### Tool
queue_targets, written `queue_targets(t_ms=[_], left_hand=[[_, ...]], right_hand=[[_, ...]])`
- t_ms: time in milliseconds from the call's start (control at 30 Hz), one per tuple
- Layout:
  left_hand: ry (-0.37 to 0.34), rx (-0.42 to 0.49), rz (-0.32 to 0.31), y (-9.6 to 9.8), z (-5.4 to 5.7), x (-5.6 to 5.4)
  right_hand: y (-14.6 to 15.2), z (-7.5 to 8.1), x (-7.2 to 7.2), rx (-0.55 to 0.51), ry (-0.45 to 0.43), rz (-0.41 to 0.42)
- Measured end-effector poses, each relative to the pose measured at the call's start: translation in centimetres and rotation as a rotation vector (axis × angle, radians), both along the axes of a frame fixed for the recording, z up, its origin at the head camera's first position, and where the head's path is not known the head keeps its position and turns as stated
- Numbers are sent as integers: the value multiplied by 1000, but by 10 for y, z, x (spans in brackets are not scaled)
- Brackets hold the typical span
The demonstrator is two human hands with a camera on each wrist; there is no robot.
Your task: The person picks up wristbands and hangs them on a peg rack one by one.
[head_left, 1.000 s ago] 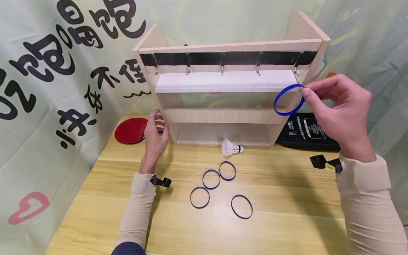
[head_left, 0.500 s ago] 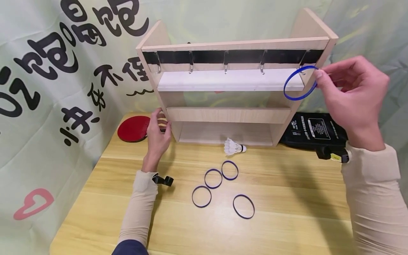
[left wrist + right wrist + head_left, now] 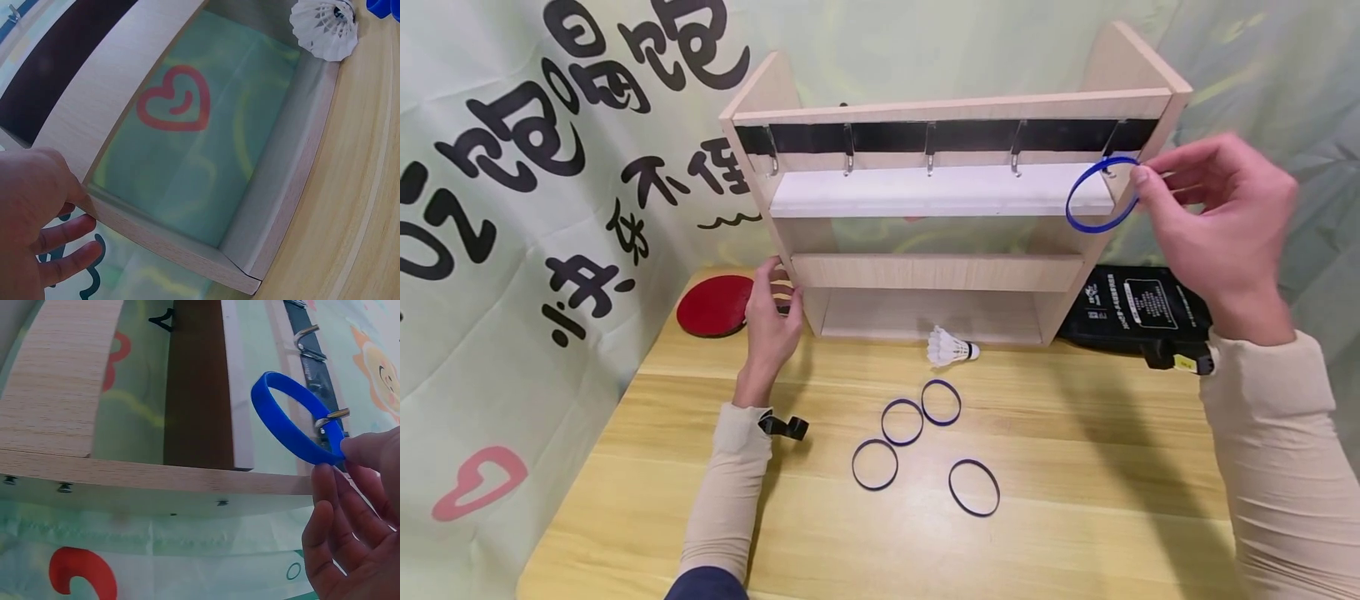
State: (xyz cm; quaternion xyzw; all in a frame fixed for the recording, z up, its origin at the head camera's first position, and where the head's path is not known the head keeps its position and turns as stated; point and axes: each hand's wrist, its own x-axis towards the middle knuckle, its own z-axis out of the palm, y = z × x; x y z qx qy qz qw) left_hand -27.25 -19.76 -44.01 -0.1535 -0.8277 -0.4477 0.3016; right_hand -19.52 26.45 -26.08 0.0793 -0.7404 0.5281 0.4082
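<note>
My right hand (image 3: 1225,233) pinches a blue ring-shaped band (image 3: 1093,228) between thumb and fingertips, at the right end of the pale wooden rack (image 3: 936,272). In the right wrist view, the end hook (image 3: 337,415) shows within the ring's outline and crosses the band (image 3: 275,419); whether the ring bears on it I cannot tell. My left hand (image 3: 771,321) grips the lower front edge of the rack's left side panel, also visible in the left wrist view. Several more dark blue rings (image 3: 874,488) lie flat on the table before the rack.
More metal hooks (image 3: 930,162) line the black strip under the rack's top. A white shuttlecock (image 3: 951,346) lies at its base. A red table tennis bat (image 3: 715,306) lies to the left, and a black flat case (image 3: 1138,304) to the right. Printed cloth (image 3: 512,333) hangs around the table (image 3: 1060,500).
My right hand has raised the blue ring from below the white shelf to the level of the end hook, then barely moved. The left hand stays on the side panel.
</note>
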Motion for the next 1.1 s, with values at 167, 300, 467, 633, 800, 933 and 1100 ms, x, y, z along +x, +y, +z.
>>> queue_targets(t_ms=[167,300,467,633,800,933,1100], left_hand=[[-5,-5,8,0,0,0],[-9,-12,11,0,0,0],[-17,-8,7,0,1,1],[-15,-6,6,1,1,1],[-1,-1,11,0,0,0],[-8,-2,15,0,0,1],[-6,-3,6,0,0,1]], right_hand=[[3,-8,-1,49,-15,-3],[7,-15,-1,61,-17,4],[9,-22,3,71,-17,-16],[10,-29,11,89,-20,-26],[10,-41,18,156,-14,-51],[8,-51,20,195,5,-36],[4,-64,25,241,-24,1]])
